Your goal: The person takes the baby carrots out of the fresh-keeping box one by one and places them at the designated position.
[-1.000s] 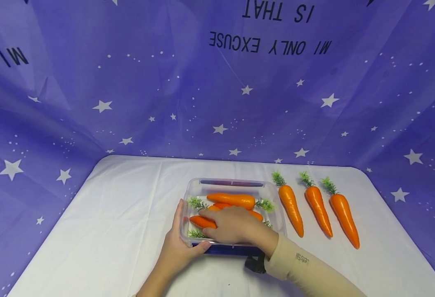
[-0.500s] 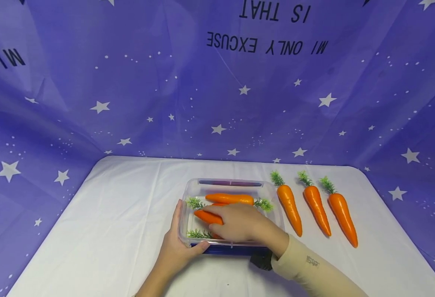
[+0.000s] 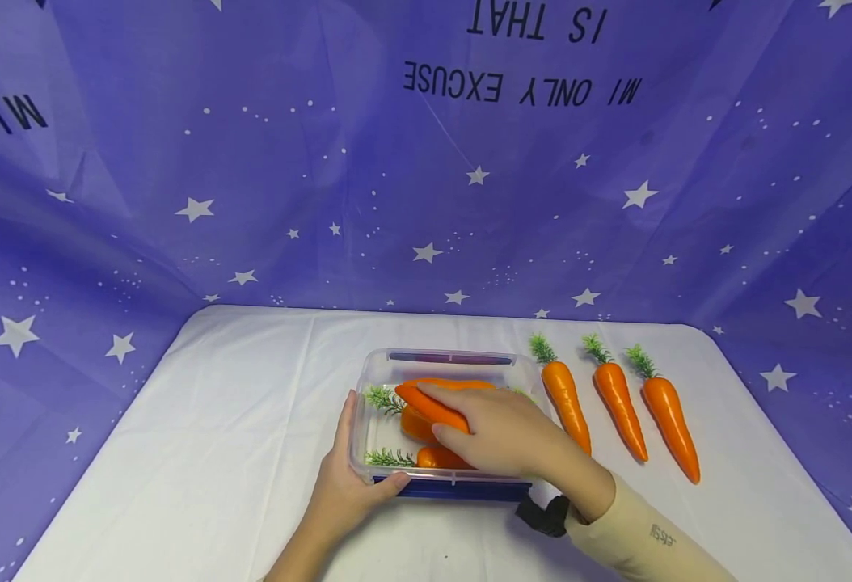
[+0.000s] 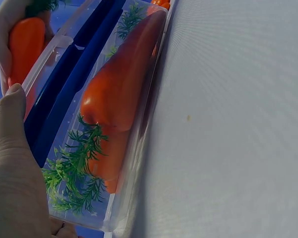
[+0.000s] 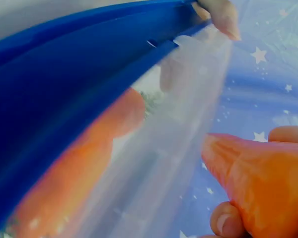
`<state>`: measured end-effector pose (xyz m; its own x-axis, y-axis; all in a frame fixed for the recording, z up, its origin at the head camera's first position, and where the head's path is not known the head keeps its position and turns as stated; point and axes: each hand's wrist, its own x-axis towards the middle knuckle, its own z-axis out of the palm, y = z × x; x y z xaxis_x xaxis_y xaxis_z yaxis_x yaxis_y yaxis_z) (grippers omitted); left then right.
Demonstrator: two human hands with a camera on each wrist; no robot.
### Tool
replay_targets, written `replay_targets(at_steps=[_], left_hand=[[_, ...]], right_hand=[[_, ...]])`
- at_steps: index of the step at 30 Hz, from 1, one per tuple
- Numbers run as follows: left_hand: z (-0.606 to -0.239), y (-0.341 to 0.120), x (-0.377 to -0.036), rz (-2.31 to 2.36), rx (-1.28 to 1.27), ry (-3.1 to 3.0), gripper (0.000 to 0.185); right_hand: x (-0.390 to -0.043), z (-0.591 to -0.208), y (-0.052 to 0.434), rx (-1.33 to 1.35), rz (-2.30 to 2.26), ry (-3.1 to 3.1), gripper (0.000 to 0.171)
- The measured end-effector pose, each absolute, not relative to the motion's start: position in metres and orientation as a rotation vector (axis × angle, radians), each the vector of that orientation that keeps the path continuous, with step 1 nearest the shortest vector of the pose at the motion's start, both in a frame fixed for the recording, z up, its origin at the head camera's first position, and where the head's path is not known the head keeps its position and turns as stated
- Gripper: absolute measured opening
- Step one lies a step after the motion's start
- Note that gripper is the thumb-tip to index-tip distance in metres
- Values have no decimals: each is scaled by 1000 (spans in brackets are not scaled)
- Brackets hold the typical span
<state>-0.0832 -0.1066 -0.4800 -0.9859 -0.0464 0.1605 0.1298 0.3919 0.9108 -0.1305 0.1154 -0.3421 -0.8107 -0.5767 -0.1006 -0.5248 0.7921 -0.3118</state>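
A clear plastic box (image 3: 377, 364) with a blue latch (image 3: 455, 491) stands at the table's front. My left hand (image 3: 349, 481) grips its left front corner; the thumb is at the rim in the left wrist view. Between the thumb and fingers of my right hand (image 3: 506, 432) is a toy carrot (image 3: 433, 404), tip pointing left, over the box. The right wrist view shows this carrot (image 5: 268, 186) above the rim. Inside the box lie several more toy carrots, including one along the front (image 3: 440, 458) and one under the held carrot (image 3: 415, 423). My right hand partly hides them.
Three toy carrots lie side by side right of the box: a near one (image 3: 567, 400), a middle one (image 3: 619, 408) and a far-right one (image 3: 672, 424). White cloth (image 3: 200, 436) covers the table. A purple star-printed curtain (image 3: 324, 162) surrounds its back and sides.
My right hand has lifted the carrot from among the others and moved it up and right, uncovering carrots below. My left hand stays on the box.
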Motion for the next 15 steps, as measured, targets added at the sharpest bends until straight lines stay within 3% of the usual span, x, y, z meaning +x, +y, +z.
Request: replay_targets(at_steps=[15], left_hand=[[-480,-106,-83,-1657,-62,-2478,125]], right_hand=[[-120,-317,160,-673,-499,2908,51]])
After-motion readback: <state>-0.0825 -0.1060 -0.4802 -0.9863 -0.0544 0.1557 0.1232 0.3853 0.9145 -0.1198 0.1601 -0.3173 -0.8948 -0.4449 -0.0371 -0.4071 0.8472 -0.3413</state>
